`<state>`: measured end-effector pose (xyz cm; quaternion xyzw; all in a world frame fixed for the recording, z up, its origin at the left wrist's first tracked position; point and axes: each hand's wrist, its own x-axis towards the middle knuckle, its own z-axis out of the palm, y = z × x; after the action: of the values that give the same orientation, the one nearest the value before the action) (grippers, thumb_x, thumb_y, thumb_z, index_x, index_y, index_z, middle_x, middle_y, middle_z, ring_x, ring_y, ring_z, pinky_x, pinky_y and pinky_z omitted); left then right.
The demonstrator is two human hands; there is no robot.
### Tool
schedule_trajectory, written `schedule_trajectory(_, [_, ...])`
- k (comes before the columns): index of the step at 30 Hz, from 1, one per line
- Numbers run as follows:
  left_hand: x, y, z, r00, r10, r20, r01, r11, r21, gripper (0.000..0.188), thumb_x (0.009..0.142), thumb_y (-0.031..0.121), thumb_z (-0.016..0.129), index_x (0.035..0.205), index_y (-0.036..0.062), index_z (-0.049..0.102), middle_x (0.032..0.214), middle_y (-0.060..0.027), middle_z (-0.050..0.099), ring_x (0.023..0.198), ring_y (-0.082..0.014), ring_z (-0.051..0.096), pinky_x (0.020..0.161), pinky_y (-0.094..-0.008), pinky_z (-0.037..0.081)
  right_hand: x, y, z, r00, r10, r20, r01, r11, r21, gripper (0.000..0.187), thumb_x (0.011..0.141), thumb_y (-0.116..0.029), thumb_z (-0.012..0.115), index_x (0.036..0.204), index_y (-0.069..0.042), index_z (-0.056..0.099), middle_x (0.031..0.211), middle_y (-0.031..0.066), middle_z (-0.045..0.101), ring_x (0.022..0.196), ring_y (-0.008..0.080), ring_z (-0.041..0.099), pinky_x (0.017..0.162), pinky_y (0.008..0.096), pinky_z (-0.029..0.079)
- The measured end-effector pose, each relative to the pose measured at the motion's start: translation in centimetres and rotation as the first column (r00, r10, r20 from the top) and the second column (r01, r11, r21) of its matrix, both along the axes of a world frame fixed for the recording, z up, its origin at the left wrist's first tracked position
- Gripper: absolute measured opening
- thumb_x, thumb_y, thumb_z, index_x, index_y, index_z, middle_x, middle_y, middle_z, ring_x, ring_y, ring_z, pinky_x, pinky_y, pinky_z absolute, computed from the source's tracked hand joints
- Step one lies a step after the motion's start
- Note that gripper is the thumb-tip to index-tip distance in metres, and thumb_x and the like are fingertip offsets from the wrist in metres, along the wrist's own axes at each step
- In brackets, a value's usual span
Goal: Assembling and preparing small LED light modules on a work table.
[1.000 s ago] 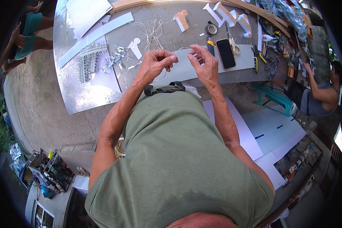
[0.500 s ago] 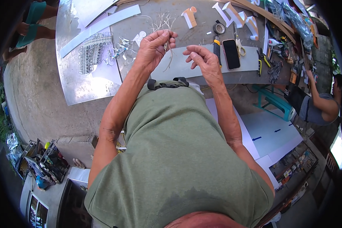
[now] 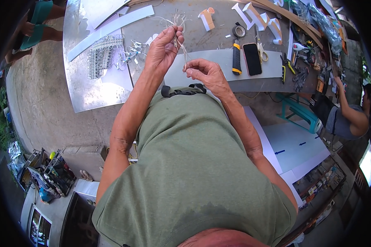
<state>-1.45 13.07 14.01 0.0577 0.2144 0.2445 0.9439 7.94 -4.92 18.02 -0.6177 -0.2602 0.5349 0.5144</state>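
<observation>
Daylight, bright overall; your desk [image 3: 84, 98] carries the strongest glare, a white flare on bare metal at its near left corner. Light on your green shirt [image 3: 202, 152] is soft and even, folds legible. Your left hand [image 3: 164, 47] and right hand [image 3: 206, 74] read clearly; the pale strands [image 3: 184, 50] are too thin to trace fully. At far right you have a blown-out white patch [image 3: 367, 164] beside deep shade. Fisheye bending curves the desk edges; corners fall to black, and small rim detail turns soft.
</observation>
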Motion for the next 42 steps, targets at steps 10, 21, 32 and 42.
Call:
schedule_trajectory(10, [-1.0, -0.4, 0.9, 0.958, -0.154, -0.241, 0.214, 0.946, 0.243, 0.019, 0.100, 0.012, 0.062, 0.110, -0.0041, 0.065, 0.111, -0.0180, 0.070, 0.093, -0.0228, 0.073, 0.079, -0.0326, 0.062, 1.8, -1.0, 2.0, 0.954, -0.153, 0.256, 0.128, 0.985, 0.115, 0.024, 0.100, -0.021, 0.063, 0.099, 0.001, 0.072, 0.084, 0.0037, 0.070, 0.070, 0.0087, 0.059, 0.066, 0.0252, 0.049])
schedule_trajectory(21, [-2.9, -0.3, 4.4, 0.794, -0.117, -0.596, 0.569, 0.490, 0.661, 0.025, 0.099, 0.025, 0.066, 0.101, -0.0002, 0.071, 0.093, -0.0143, 0.075, 0.088, -0.0190, 0.073, 0.078, -0.0326, 0.059, 7.2, -2.9, 3.7, 0.746, 0.222, 0.628, -0.200, 0.974, -0.106, 0.023, 0.094, -0.019, 0.060, 0.087, 0.002, 0.067, 0.072, 0.0110, 0.063, 0.064, 0.0180, 0.059, 0.062, 0.0348, 0.047])
schedule_trajectory(32, [-0.4, -5.4, 4.6, 0.868, -0.233, -0.438, 0.483, 0.599, 0.639, 0.023, 0.104, 0.026, 0.060, 0.105, 0.0030, 0.062, 0.074, -0.0011, 0.062, 0.059, -0.0080, 0.056, 0.053, -0.0231, 0.045, 5.1, -1.9, 3.2, 0.998, 0.061, -0.014, -0.062, 0.996, -0.069, 0.026, 0.098, -0.024, 0.060, 0.090, -0.003, 0.072, 0.070, -0.0008, 0.063, 0.061, 0.0051, 0.052, 0.054, 0.0209, 0.040])
schedule_trajectory(42, [-0.6, -5.5, 4.0, 0.815, -0.114, -0.569, 0.528, 0.551, 0.646, 0.019, 0.101, 0.020, 0.063, 0.099, 0.0004, 0.064, 0.071, -0.0015, 0.064, 0.063, -0.0063, 0.056, 0.055, -0.0225, 0.042, 3.4, -2.3, 3.2, 0.655, -0.153, 0.740, 0.060, 0.987, 0.151, 0.024, 0.084, -0.013, 0.076, 0.107, -0.007, 0.069, 0.092, 0.0041, 0.069, 0.075, 0.0148, 0.063, 0.061, 0.0286, 0.048])
